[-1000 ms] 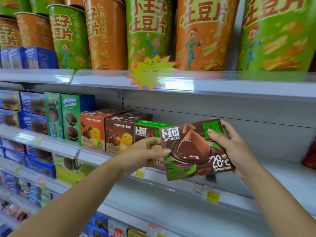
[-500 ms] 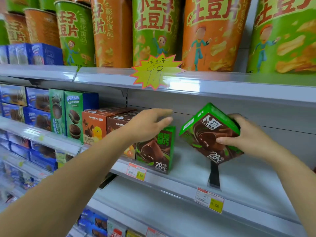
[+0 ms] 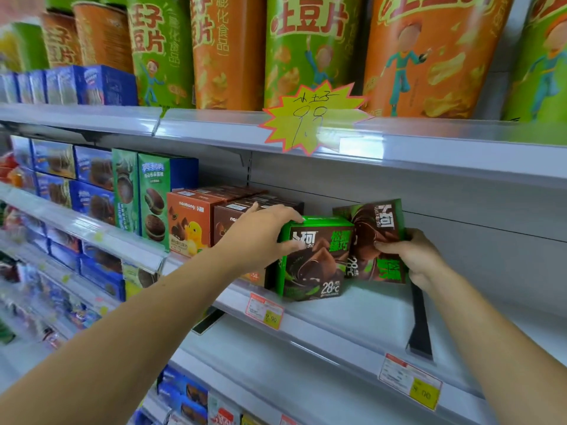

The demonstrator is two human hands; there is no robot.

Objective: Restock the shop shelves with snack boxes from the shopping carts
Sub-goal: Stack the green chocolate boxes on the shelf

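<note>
Placement step: left hand [image 3: 264,233] closed over the standing green box [image 3: 313,259] on the shelf [image 3: 352,314], right hand [image 3: 411,256] gripping the tilted second box [image 3: 372,237] just right of it; next, probably stand it flush alongside.

Both bare arms reach forward, the left hand [image 3: 264,233] curled palm-down in a grasp, the right hand [image 3: 412,256] clamped thumb-forward.
</note>
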